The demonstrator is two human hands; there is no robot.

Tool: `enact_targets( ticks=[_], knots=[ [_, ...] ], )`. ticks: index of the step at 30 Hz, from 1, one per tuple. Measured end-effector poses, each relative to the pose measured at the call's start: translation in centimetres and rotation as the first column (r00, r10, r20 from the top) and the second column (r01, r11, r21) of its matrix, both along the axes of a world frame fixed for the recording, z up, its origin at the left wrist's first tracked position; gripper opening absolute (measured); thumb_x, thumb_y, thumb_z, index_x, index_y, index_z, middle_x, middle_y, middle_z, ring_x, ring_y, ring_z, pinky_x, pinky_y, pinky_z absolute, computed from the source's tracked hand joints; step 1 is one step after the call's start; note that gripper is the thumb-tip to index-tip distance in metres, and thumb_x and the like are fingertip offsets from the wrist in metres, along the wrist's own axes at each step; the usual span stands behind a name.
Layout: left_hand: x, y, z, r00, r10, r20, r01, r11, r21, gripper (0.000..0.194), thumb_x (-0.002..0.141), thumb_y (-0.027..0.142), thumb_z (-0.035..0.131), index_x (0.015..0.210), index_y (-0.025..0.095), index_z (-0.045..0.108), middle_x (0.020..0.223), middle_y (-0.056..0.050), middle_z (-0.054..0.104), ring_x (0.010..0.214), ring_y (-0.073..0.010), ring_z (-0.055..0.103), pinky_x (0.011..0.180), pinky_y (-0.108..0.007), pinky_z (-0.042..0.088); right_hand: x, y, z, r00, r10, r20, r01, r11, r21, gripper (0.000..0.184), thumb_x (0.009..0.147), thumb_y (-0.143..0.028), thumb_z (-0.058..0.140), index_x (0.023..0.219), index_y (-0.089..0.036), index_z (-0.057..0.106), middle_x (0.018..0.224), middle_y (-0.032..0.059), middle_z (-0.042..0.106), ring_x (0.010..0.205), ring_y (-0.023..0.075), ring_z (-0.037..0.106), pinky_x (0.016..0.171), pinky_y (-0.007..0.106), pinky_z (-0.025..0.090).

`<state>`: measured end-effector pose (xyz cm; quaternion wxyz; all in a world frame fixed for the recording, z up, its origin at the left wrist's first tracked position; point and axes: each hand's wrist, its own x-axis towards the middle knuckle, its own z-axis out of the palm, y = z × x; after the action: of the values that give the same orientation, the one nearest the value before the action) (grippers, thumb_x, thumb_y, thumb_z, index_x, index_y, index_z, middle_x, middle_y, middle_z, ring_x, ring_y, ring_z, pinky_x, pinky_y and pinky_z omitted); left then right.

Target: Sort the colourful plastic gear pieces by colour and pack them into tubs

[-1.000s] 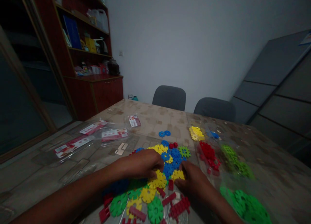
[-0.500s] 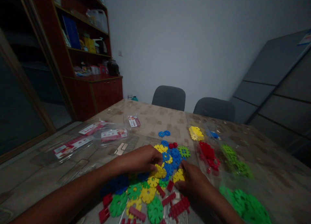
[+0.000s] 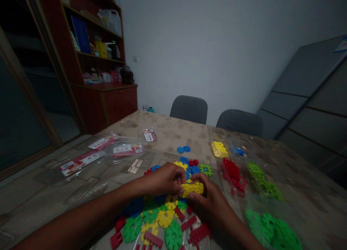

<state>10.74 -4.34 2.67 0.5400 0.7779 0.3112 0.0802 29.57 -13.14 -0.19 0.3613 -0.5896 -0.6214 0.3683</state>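
My left hand [image 3: 163, 178] and my right hand [image 3: 208, 197] meet over a pile of flat plastic building pieces [image 3: 162, 217] on the table [image 3: 173, 134]. Both hands pinch yellow toothed disc pieces [image 3: 192, 188], held together between their fingertips just above the pile. Under and around them lie blue, yellow, green and red discs and red bar pieces. Part of the pile is hidden beneath my hands.
Clear bags of red pieces [image 3: 233, 172], green pieces [image 3: 261, 181] and yellow pieces [image 3: 219, 148] lie to the right. Packets with red labels [image 3: 127, 149] lie to the left. Two grey chairs [image 3: 189, 108] stand at the far side; a red-brown shelf cabinet [image 3: 94, 62] stands at left.
Each hand picked up a yellow disc from the pile, and the two hands came together, raising the yellow pieces between them.
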Motion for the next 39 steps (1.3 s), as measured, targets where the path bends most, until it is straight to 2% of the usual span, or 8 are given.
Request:
enact_targets(
  ticks=[6, 10, 15, 20, 26, 31, 34, 39],
  knots=[
    [-0.6, 0.5, 0.5, 0.994, -0.031, 0.106, 0.023, 0.997, 0.079, 0.026, 0.070, 0.022, 0.075, 0.092, 0.017, 0.061, 0.076, 0.004, 0.061, 0.070, -0.0152, 0.058, 0.061, -0.023, 0.043, 0.0, -0.2, 1.5, 0.997, 0.047, 0.060, -0.046, 0.999, -0.018, 0.025, 0.078, -0.036, 0.061, 0.093, -0.017, 0.065, 0.078, 0.0018, 0.067, 0.069, 0.0196, 0.061, 0.061, 0.027, 0.044],
    [-1.6, 1.7, 1.1, 0.988, -0.038, 0.153, -0.012, 0.949, 0.314, 0.021, 0.083, 0.029, 0.068, 0.100, 0.019, 0.064, 0.088, 0.001, 0.065, 0.080, -0.0167, 0.059, 0.069, -0.025, 0.044, 3.3, 1.3, 4.2, 0.918, -0.163, 0.361, 0.136, 0.986, 0.098, 0.028, 0.082, -0.035, 0.060, 0.103, -0.018, 0.068, 0.081, 0.0032, 0.071, 0.070, 0.0209, 0.064, 0.059, 0.027, 0.046],
    [-2.4, 3.0, 1.0, 0.990, -0.016, 0.140, -0.036, 0.931, 0.363, 0.020, 0.088, 0.030, 0.062, 0.104, 0.018, 0.066, 0.091, -0.002, 0.068, 0.082, -0.0177, 0.062, 0.072, -0.027, 0.045, 10.6, 7.2, 7.3, 0.715, -0.437, 0.546, 0.386, 0.898, 0.214, 0.029, 0.089, -0.028, 0.062, 0.113, -0.013, 0.067, 0.102, 0.0119, 0.072, 0.093, 0.0273, 0.067, 0.080, 0.037, 0.051],
    [-2.8, 3.2, 1.3, 0.994, -0.031, 0.109, -0.014, 0.920, 0.392, 0.022, 0.087, 0.032, 0.064, 0.102, 0.016, 0.067, 0.091, -0.004, 0.069, 0.081, -0.0181, 0.062, 0.071, -0.027, 0.045, 14.7, 12.1, 7.0, 0.662, -0.449, 0.600, 0.474, 0.871, 0.129, 0.033, 0.096, -0.035, 0.063, 0.124, -0.018, 0.060, 0.124, 0.0078, 0.063, 0.103, 0.0231, 0.065, 0.086, 0.044, 0.056],
    [-3.6, 3.5, 2.3, 0.997, -0.069, -0.026, 0.073, 0.883, 0.463, 0.017, 0.087, 0.024, 0.064, 0.102, 0.017, 0.067, 0.094, -0.004, 0.070, 0.083, -0.0181, 0.062, 0.073, -0.027, 0.044, 15.6, 11.7, 6.8, 0.661, -0.445, 0.605, 0.497, 0.863, 0.092, 0.030, 0.097, -0.034, 0.061, 0.123, -0.018, 0.061, 0.124, 0.0091, 0.064, 0.102, 0.0225, 0.066, 0.087, 0.044, 0.056],
    [-3.9, 3.8, 2.3, 0.992, -0.080, -0.093, 0.118, 0.844, 0.524, 0.014, 0.088, 0.019, 0.064, 0.102, 0.018, 0.068, 0.097, -0.004, 0.072, 0.085, -0.0187, 0.063, 0.075, -0.027, 0.043, 11.5, 7.2, 7.5, 0.792, -0.302, 0.531, 0.295, 0.950, 0.100, 0.025, 0.095, -0.019, 0.049, 0.110, -0.017, 0.069, 0.107, 0.0114, 0.074, 0.088, 0.0244, 0.071, 0.084, 0.039, 0.054],
    [-3.9, 3.5, 2.5, 0.992, -0.073, -0.107, 0.119, 0.843, 0.525, 0.014, 0.088, 0.014, 0.063, 0.101, 0.018, 0.068, 0.096, -0.004, 0.071, 0.087, -0.0189, 0.063, 0.076, -0.027, 0.043, 6.3, 2.3, 6.1, 0.899, 0.007, 0.438, -0.040, 0.997, 0.066, 0.022, 0.091, -0.027, 0.053, 0.102, -0.024, 0.072, 0.109, 0.0071, 0.075, 0.094, 0.0258, 0.069, 0.083, 0.036, 0.053],
    [-3.7, 2.8, 3.3, 0.972, -0.131, -0.194, 0.212, 0.844, 0.492, 0.012, 0.084, 0.011, 0.069, 0.093, 0.018, 0.068, 0.088, 0.000, 0.070, 0.079, -0.0170, 0.063, 0.072, -0.025, 0.043, -1.8, -3.3, 2.0, 0.792, 0.481, 0.375, -0.491, 0.868, -0.076, 0.026, 0.087, -0.019, 0.059, 0.110, -0.027, 0.067, 0.113, 0.0049, 0.069, 0.100, 0.0215, 0.062, 0.086, 0.032, 0.048]
  ],
)
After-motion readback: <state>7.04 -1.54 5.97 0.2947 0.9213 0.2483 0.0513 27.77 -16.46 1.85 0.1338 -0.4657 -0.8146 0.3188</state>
